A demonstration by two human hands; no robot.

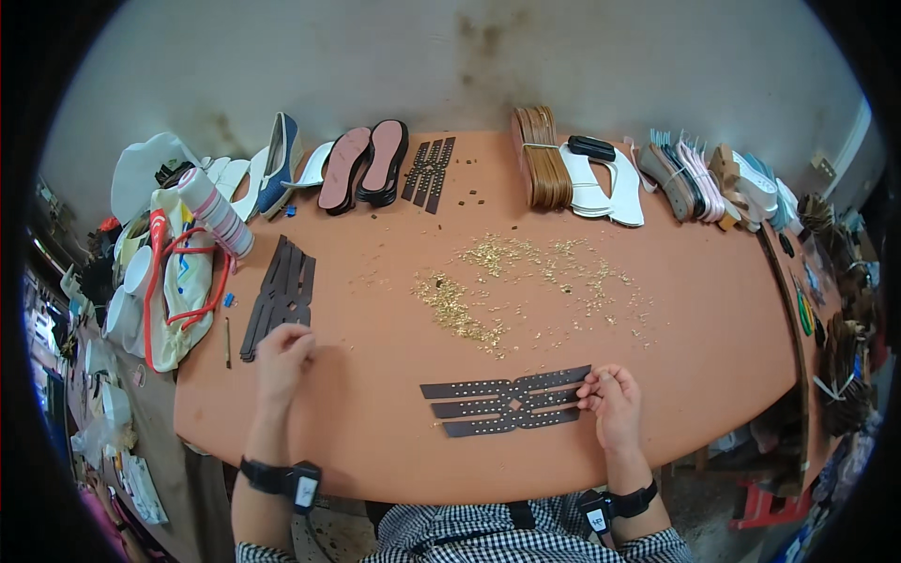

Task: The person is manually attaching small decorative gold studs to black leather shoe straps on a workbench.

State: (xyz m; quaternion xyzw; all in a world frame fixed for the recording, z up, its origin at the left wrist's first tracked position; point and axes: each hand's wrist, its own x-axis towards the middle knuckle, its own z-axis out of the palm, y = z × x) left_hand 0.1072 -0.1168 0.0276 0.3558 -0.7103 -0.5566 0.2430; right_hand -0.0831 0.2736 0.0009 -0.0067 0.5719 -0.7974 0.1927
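A dark brown cut strap piece (514,405), like a sandal upper, lies near the table's front with small pale studs along its bands. My right hand (612,408) is closed at its right end, with thumb and fingers on the edge. My left hand (284,361) is closed, fingertips pressed together, beside the near end of a stack of similar dark strap pieces (279,291). Whatever those fingers may hold cannot be made out. Many tiny gold studs (455,305) lie scattered over the middle of the table, beyond the studded piece.
The brown table (375,422) carries pink-topped soles (345,169), another studded piece (430,174), and a banded bundle of brown strips (542,159) along the back. White sole shapes (623,188) stand beside it. At left are a striped roll (214,211), a red-trimmed bag (183,310) and a thin stick (227,342).
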